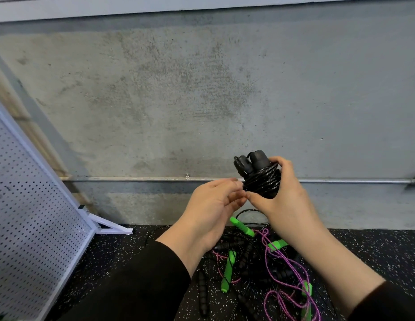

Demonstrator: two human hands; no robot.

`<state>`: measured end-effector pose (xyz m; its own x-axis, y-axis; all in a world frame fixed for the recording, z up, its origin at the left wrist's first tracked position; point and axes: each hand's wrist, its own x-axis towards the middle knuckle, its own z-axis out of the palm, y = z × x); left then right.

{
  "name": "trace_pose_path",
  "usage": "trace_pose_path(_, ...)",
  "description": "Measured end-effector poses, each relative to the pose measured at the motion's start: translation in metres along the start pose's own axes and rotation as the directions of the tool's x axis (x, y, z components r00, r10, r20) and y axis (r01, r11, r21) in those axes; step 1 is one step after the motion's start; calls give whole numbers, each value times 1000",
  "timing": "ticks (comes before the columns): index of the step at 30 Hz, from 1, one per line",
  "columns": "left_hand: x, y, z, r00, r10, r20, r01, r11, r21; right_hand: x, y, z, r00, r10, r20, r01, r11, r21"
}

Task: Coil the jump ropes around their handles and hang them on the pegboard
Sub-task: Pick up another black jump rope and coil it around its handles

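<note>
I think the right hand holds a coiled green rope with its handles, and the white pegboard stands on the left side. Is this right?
Not quite: in the head view the coiled rope in the right hand is black, not green. The green handles lie on the floor below. The white pegboard does stand on the left.

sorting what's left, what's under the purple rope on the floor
Under the purple rope lie black ropes and green handles tangled on the speckled floor. How many ropes are there cannot be told; the arms cover part of the pile.

The pegboard (33, 205), left of the hands, is cut by the edge; below them, the tangled ropes (266, 274) perhaps run off-frame.
</note>
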<state>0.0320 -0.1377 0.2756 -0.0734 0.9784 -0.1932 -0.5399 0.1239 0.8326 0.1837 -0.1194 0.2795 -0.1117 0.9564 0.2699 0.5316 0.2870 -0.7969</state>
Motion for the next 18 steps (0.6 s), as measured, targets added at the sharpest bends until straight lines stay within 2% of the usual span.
trace_pose_path(2,-2,1,2,998,48,40,-51,996,76,2,2,-2,999,50,-13,-49,997,61)
trace_pose_path(4,-3,2,1,994,93,66,-108,949,295,3,3,-4,996,82,-18,-79,991,111)
trace_pose_path(7,-5,-1,3,974,199,110,-223,749,624,3,4,-5,995,104,-14,-101,987,124)
trace_pose_path(9,-7,-2,7,942,312,124,-314,689,653,2,2,-4,993,120,10,-120,981,155)
trace_pose_path(13,-8,-3,12,885,462,54,-400,697,596,-2,0,1,994,102,38,-107,974,201)
trace_pose_path(15,-6,-5,11,859,508,62,-422,634,648,-4,-1,3,994,101,47,-109,973,203)
trace_pose_path(18,-6,-6,12,853,502,142,-431,524,735,-4,-3,1,993,118,33,-122,966,229)
